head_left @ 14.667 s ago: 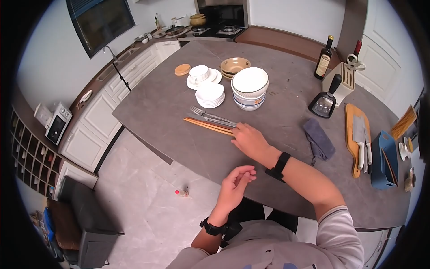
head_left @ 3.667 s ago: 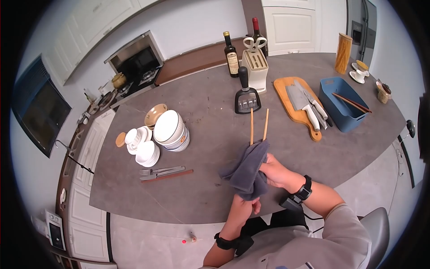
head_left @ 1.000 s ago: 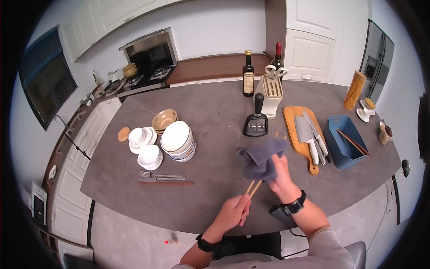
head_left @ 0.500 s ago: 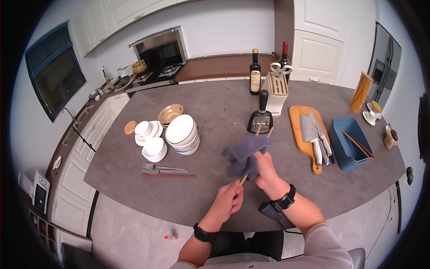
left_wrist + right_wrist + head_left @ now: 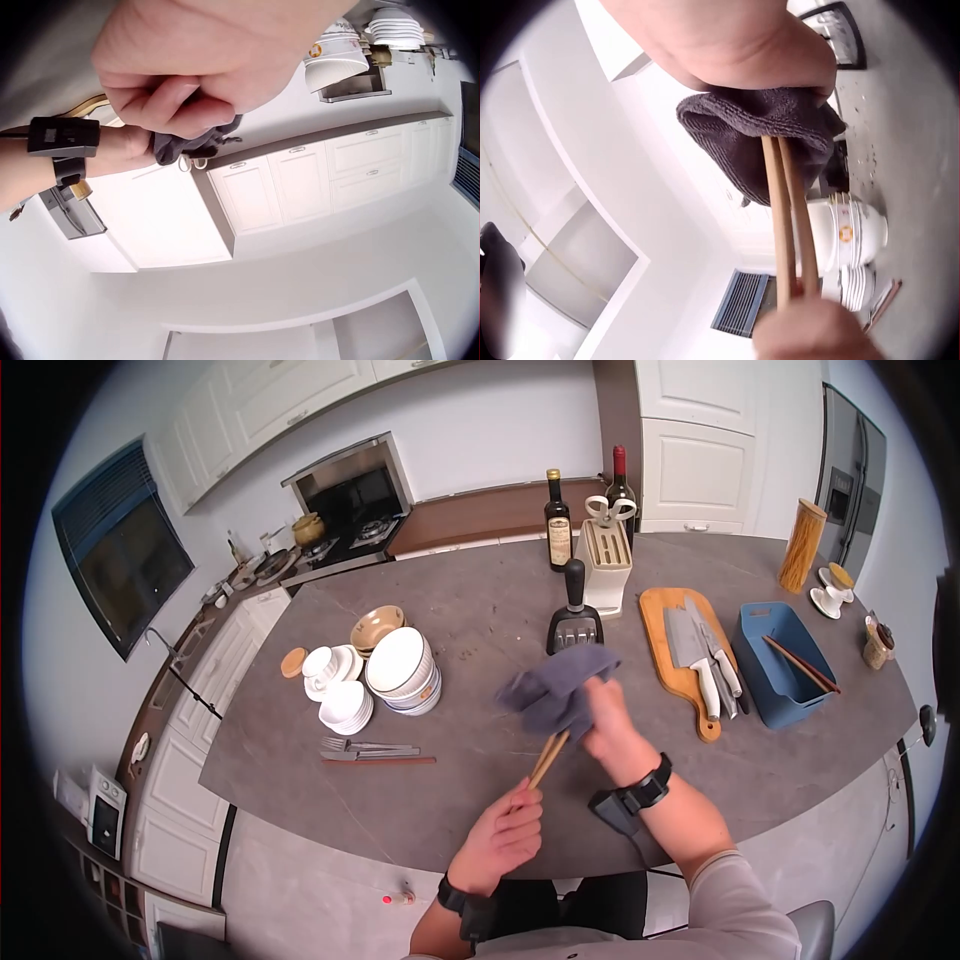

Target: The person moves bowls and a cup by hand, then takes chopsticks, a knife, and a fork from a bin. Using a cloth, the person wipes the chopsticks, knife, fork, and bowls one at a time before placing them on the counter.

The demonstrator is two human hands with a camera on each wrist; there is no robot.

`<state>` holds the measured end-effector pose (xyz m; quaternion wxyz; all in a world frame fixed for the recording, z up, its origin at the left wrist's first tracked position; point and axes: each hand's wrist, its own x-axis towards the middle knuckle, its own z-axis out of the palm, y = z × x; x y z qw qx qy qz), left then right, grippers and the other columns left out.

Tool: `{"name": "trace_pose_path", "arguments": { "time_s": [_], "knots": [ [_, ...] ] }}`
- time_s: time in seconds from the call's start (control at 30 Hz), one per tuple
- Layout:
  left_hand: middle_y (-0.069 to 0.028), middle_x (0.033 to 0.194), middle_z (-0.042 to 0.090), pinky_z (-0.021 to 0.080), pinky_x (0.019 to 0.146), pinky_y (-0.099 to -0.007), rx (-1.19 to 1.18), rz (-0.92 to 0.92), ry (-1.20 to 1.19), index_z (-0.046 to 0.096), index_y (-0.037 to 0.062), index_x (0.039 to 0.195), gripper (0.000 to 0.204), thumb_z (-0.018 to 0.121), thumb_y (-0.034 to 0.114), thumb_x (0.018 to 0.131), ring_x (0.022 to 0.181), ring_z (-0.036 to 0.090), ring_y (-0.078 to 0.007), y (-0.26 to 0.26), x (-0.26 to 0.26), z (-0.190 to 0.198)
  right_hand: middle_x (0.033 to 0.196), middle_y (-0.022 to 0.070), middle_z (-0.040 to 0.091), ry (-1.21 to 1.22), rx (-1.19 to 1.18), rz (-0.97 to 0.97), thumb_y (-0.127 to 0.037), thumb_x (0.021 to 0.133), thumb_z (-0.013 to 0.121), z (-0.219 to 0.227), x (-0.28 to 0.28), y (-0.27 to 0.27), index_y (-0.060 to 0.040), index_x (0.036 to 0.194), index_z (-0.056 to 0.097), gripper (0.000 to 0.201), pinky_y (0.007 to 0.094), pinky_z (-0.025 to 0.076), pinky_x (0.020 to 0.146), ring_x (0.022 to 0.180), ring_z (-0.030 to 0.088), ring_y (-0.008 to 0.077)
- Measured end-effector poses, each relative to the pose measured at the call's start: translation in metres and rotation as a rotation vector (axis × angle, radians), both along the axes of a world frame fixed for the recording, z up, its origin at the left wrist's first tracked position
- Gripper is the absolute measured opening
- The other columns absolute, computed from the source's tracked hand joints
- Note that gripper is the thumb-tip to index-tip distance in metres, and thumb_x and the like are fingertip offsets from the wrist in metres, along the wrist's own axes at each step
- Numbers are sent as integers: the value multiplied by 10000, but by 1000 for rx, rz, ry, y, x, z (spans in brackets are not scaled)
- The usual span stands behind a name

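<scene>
A grey bench (image 5: 350, 800) carries a blue box (image 5: 800, 706) on its right, a wooden board (image 5: 657, 630) just beside that, and stacked bowls (image 5: 402, 665) over to the left. Above the bench's near part is a bunched grey cloth (image 5: 560, 685), gripped by the right hand (image 5: 612, 732); the left hand (image 5: 498, 838) has its fingers curled round the near ends of two pale chopsticks (image 5: 779, 217), which run side by side into the cloth.

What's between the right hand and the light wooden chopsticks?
The dark grey cloth: in the right wrist view, the right hand grips it, and the chopsticks run into its folds.
</scene>
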<state>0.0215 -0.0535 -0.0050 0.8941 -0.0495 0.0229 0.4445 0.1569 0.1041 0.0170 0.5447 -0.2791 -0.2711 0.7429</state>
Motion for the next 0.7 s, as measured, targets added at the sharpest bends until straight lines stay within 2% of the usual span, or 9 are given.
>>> {"name": "trace_pose_path", "arguments": {
  "time_s": [0.07,0.13,0.23,0.3,0.43,0.5,0.57,0.63,0.7],
  "knots": [
    [60,472,333,270,387,-229,35,-51,-124,424,114,759,342,282,267,1030,342,303,-77,-9,-1,-6,1009,104,631,53,26,-12,-132,911,518,3,13,12,-17,1102,554,225,377,543,784,899,637,219],
    [59,470,337,276,387,-229,31,-30,-99,422,116,758,347,272,269,1030,341,307,-77,-3,3,-2,1003,100,633,85,20,-32,-141,910,525,0,6,7,-21,1097,559,224,374,541,784,895,637,215],
    [59,464,343,284,387,-227,6,5,-68,420,119,754,354,262,274,1030,339,314,-78,6,6,3,997,95,637,-13,4,-97,-165,909,539,-3,-12,-14,-27,1091,565,229,366,535,784,889,637,211],
    [61,459,345,288,388,-227,-10,19,-54,419,121,750,356,262,278,1029,337,317,-78,5,3,4,999,93,637,-113,10,49,-187,909,550,1,-11,-14,-33,1093,566,241,360,531,785,887,637,209],
    [69,449,342,287,391,-221,37,-38,-122,417,126,739,360,264,279,1026,335,313,-79,-10,-5,-2,1003,100,638,29,85,-5,-137,909,511,21,27,10,-5,1071,575,219,364,517,791,915,633,206],
    [72,447,342,288,394,-220,48,-43,-157,416,128,735,360,265,279,1025,333,312,-79,-8,-2,0,1006,105,638,29,47,-44,-145,913,508,20,17,4,0,1073,571,226,354,522,775,898,637,207],
    [77,448,356,286,395,-222,23,33,-17,418,137,737,365,245,278,1026,332,319,-81,2,6,7,1013,107,638,-60,15,-83,-146,915,506,10,-1,-9,6,1077,569,230,345,522,771,892,637,207],
    [79,449,357,281,396,-222,23,22,-23,421,139,738,364,246,277,1026,333,320,-80,1,4,4,1018,107,638,-70,2,-44,-150,917,508,10,-2,-11,11,1077,567,235,342,517,781,899,634,206],
    [81,449,358,277,397,-222,30,17,-28,423,140,740,363,247,276,1026,335,320,-78,-2,-1,0,1025,98,624,-65,10,22,-134,905,527,21,10,-5,-25,1095,555,220,361,533,790,911,632,215]
  ]
}}
